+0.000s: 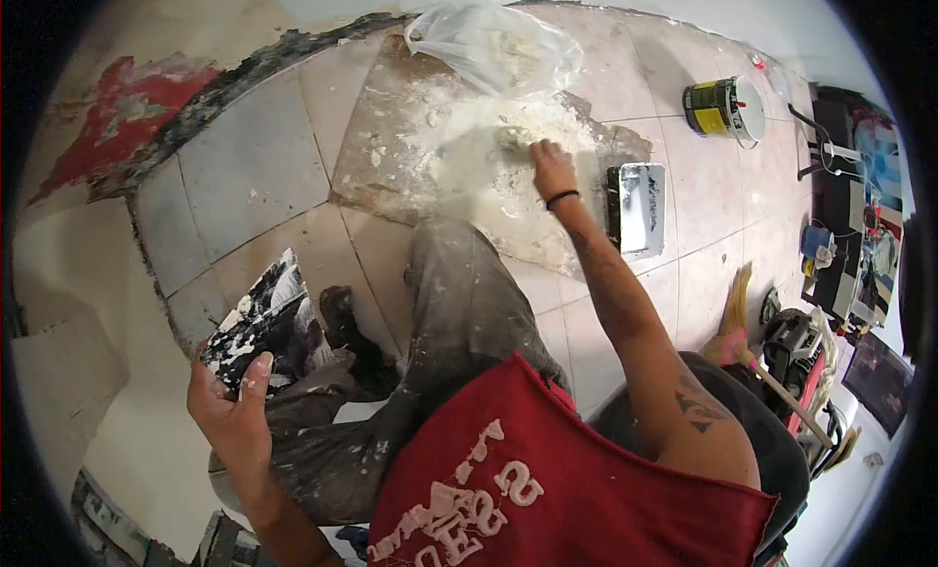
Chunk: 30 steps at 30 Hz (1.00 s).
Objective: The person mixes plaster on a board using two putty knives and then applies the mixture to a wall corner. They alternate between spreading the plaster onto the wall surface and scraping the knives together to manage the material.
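My left hand (234, 401) grips a dark board (274, 323) smeared with white material, its thumb on the near face. My right hand (553, 169) reaches down over the white powder (479, 167) spread on a brown sheet (376, 176) on the floor. Its fingers are drawn together beside a pale lump (513, 137); what they hold, if anything, is too small to tell. Behind the powder lies a clear plastic bag (498, 49) with pale material inside. Right of my right hand is a rectangular tray (642, 210) with white and dark smears.
A bucket (723, 110) with a yellow and dark label stands on the tiles at the back right. A broom (735, 318) leans at the right, near tools and assorted items. The wall at the left has a red patch (127, 123).
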Available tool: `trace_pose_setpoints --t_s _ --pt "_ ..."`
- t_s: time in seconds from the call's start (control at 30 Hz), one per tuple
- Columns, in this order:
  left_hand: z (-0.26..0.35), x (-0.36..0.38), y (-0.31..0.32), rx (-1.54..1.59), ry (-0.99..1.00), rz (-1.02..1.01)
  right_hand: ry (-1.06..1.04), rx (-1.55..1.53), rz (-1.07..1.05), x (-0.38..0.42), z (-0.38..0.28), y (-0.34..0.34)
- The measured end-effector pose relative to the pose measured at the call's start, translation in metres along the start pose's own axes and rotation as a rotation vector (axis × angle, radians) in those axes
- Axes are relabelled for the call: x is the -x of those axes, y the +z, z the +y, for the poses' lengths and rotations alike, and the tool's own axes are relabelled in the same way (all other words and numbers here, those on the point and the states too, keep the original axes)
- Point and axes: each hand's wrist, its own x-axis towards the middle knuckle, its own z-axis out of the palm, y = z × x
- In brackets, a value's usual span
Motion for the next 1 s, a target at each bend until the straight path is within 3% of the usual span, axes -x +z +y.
trace_pose_setpoints --t_s 0.03,0.1,0.3,0.33,0.43,0.57,0.7,0.73,0.77,0.83,0.93,0.97,1.0 --pt "0.000 0.000 -0.001 0.002 0.004 -0.011 -0.002 0.079 -0.072 0.006 -0.003 0.020" --pt "-0.002 -0.001 -0.002 -0.019 0.015 -0.021 -0.074 0.179 -0.022 0.023 -0.011 0.036" --pt "-0.004 -0.003 -0.006 -0.026 0.038 -0.048 -0.111 -0.153 -0.244 0.028 0.001 0.008" --pt "-0.004 -0.003 -0.006 -0.034 0.035 -0.043 -0.108 -0.183 -0.110 0.025 0.004 0.006" --pt "-0.005 -0.002 -0.007 -0.062 0.014 -0.022 0.017 -0.193 -0.010 0.002 0.007 0.001" --pt "0.001 0.001 -0.004 -0.056 0.002 -0.009 -0.119 0.209 0.026 0.028 -0.021 0.046" --pt "-0.006 0.002 -0.006 0.042 0.063 -0.005 -0.061 -0.221 -0.133 0.028 -0.011 0.019" --pt "-0.004 0.002 -0.008 -0.003 0.085 -0.022 -0.053 -0.264 -0.081 0.023 -0.003 0.012" --pt "-0.003 0.002 -0.009 -0.042 0.077 -0.017 -0.089 -0.255 0.034 0.016 0.005 0.014" --pt "-0.001 0.004 -0.010 -0.126 0.058 -0.011 -0.017 -0.135 -0.055 -0.003 0.015 0.001" --pt "0.003 0.005 -0.008 -0.101 0.019 0.012 -0.032 -0.062 -0.041 -0.004 0.010 0.038" --pt "0.005 0.004 -0.007 -0.098 0.030 0.025 0.023 0.121 -0.145 0.010 -0.009 0.048" --pt "0.006 0.002 -0.008 -0.088 0.019 0.007 -0.096 0.146 -0.043 0.023 -0.015 0.059"
